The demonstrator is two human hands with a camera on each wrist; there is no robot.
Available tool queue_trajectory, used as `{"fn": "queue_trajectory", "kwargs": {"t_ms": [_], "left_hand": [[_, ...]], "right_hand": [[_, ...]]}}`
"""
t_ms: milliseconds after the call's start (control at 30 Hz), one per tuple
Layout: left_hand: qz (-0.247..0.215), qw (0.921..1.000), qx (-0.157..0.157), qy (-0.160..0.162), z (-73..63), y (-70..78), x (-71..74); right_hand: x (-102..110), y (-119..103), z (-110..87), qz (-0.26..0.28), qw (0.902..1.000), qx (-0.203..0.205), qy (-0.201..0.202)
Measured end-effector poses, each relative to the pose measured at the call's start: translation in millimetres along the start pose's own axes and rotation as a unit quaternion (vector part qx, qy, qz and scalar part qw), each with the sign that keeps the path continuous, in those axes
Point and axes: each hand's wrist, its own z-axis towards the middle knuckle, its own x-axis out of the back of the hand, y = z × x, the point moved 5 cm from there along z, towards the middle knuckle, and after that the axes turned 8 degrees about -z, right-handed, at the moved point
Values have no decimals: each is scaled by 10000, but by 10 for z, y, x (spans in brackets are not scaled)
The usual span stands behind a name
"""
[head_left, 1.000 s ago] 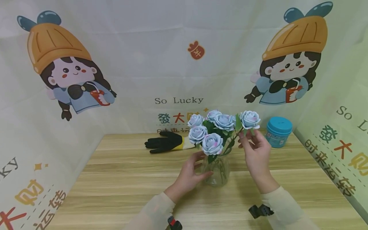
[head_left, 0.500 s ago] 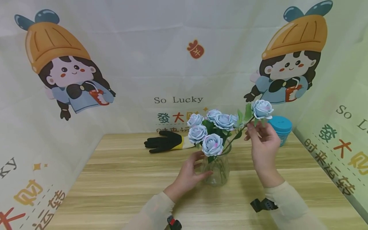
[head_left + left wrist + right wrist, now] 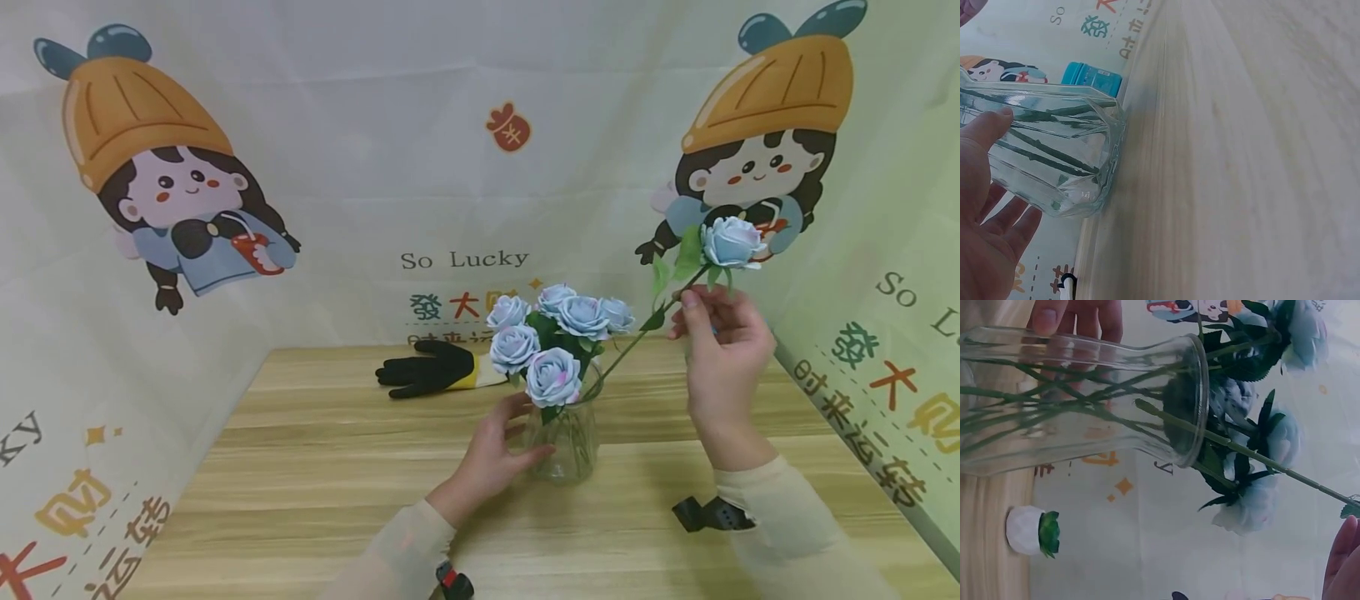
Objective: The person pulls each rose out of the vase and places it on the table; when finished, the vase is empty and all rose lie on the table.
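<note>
While right fingers pinch a rose stem | left fingers clasp vase | glove partly hidden

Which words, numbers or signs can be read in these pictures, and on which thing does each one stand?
"So Lucky": on the backdrop's back panel.
"發大财": on its right panel; repeats elsewhere are partly covered or cut off.
"时来运转": below that, same panel.
Red pouch print: its sign is unclear.
Blue tub: label too small to read.
No numbers are readable.
</note>
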Motion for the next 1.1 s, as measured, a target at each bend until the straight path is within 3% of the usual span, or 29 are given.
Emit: {"fn": "queue_trajectory", "kwargs": {"t_ms": [267, 500, 600, 800, 967, 1100], "left_hand": [[11, 10000, 3, -5, 7, -7, -2], [25, 10000, 28, 2, 10, -12, -7], [46, 10000, 24, 19, 6, -10, -2], [94, 9999, 29, 48, 5, -13, 3], [109, 9999, 35, 65, 8, -24, 1], [156, 9999, 11, 58, 5, -28, -4]], "right_hand": [[150, -152, 132, 213, 9989, -33, 428], [424, -251, 240, 600, 9954, 32, 753], [538, -300, 278, 478, 9954, 14, 834], [758, -348, 310, -136, 9963, 3, 849], [939, -296, 314, -671, 9960, -51, 591], [1065, -227, 297, -1751, 9839, -319, 151]]}}
